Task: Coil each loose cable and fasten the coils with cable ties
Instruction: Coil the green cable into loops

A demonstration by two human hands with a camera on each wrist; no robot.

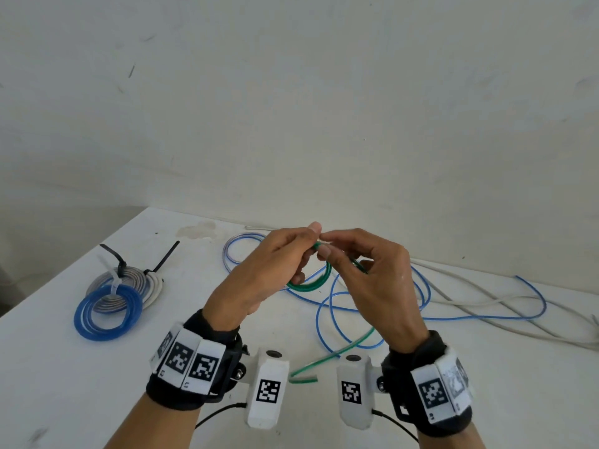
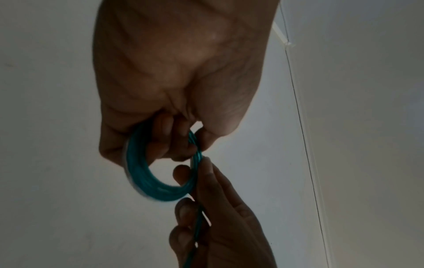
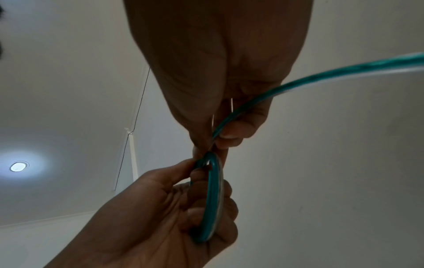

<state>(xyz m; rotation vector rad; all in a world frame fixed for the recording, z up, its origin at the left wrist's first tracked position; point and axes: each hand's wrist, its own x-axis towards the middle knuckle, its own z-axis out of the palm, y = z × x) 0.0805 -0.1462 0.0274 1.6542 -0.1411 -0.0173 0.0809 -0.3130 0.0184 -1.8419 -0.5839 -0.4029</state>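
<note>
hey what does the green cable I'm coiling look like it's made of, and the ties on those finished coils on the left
Green cable: likely soft, glossy plastic sheathing, since it bends into tight loops and shines; a pale stripe runs along it.
Black ties: probably stiff matte nylon; their tails stick straight up from the grey coil.
White tie: seemingly the same plastic, a flat pale strip cinching the blue coil.

My left hand (image 1: 259,273) and right hand (image 1: 372,280) are raised side by side before me, backs toward me, wrists banded. My left fingers (image 2: 165,145) are curled. My right thumb and forefinger tips pinch together, just touching my left fingertips.
</note>
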